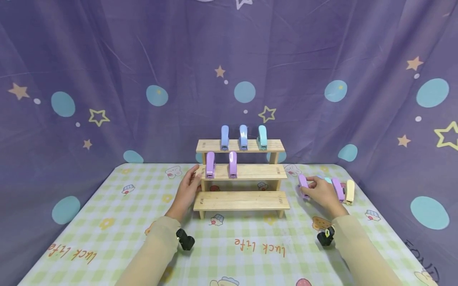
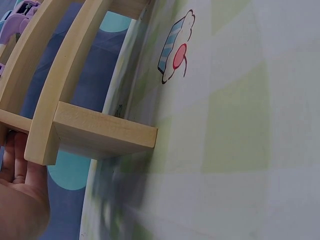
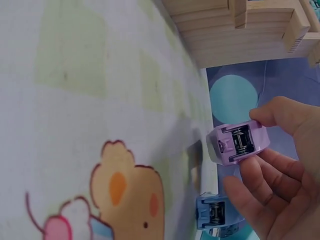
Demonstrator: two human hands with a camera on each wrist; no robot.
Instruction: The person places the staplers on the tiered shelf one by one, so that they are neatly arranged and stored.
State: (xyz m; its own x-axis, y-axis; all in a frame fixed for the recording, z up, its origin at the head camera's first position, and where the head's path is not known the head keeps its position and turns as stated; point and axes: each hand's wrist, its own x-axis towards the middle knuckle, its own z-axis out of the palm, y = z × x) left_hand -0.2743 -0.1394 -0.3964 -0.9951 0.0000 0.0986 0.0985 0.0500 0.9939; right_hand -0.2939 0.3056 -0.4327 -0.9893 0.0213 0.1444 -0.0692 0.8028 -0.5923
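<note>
A three-tier wooden display stand (image 1: 241, 201) stands mid-table. Its top tier bears two blue staplers (image 1: 224, 138) and a teal stapler (image 1: 262, 138); on the middle tier are two purple staplers (image 1: 210, 165), towards the left. My left hand (image 1: 187, 190) touches the stand's left end, its fingers fairly straight along the wood in the left wrist view. To the right of the stand, my right hand (image 1: 321, 193) pinches another purple stapler (image 3: 239, 142) between thumb and fingers. The right wrist view shows this stapler's front end, with a blue stapler (image 3: 216, 212) below it.
Beside and behind my right hand stand more staplers: a purple one (image 1: 337, 189), a yellow one (image 1: 350, 192) and a partly hidden teal one (image 1: 327, 180). A checked cloth (image 1: 222, 266) covers the table. A purple patterned curtain (image 1: 200, 51) hangs behind and at the sides.
</note>
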